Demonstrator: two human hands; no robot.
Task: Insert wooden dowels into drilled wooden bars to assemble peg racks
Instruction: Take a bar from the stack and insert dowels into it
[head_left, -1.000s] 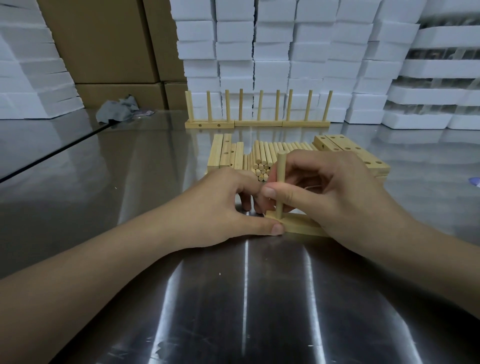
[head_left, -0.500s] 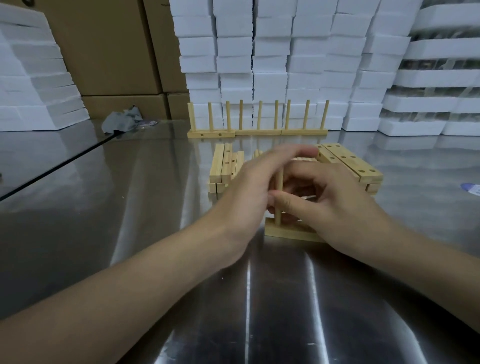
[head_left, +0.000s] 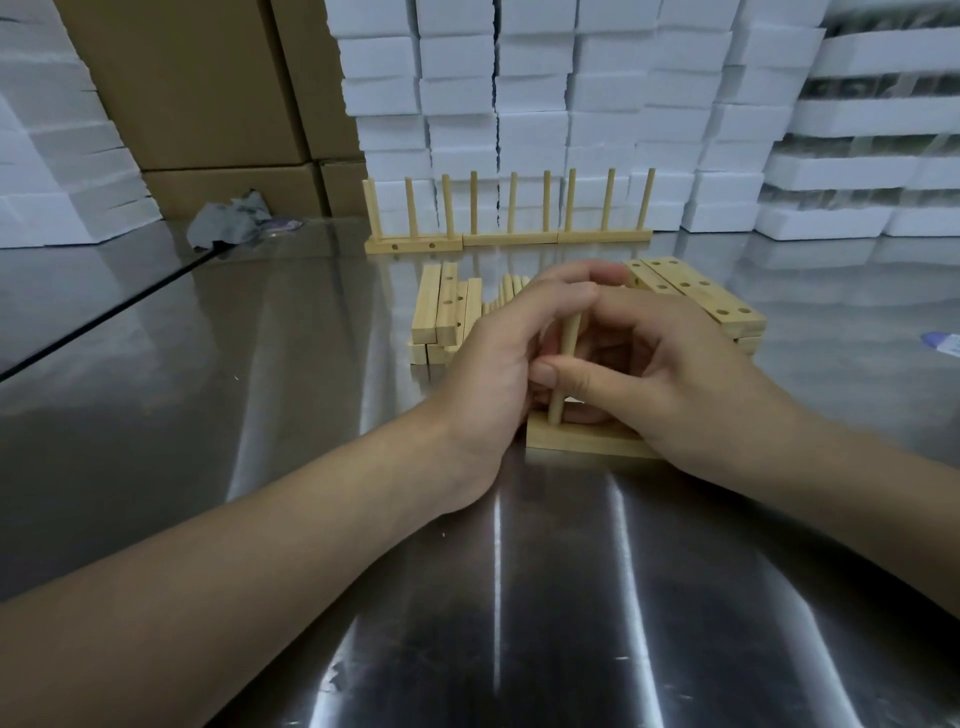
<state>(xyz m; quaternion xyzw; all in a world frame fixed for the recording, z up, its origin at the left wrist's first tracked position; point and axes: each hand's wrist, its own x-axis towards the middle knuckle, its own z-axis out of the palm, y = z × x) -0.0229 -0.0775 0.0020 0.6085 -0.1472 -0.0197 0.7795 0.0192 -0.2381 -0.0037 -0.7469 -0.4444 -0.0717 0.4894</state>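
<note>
One dowel stands in my bar, right grip pinching its shaft, left grip curled over its top; next, probably a straight push down to seat it.

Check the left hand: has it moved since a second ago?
Yes. Against the bar, the left hand has risen: its thumb lay on the table at the bar's left end, and now its fingers curl beside the upright dowel top.

The left forearm and right forearm are bare up to the edge of view. The left hand and right hand are bare too. The right thumbnail is short and rounded.
</note>
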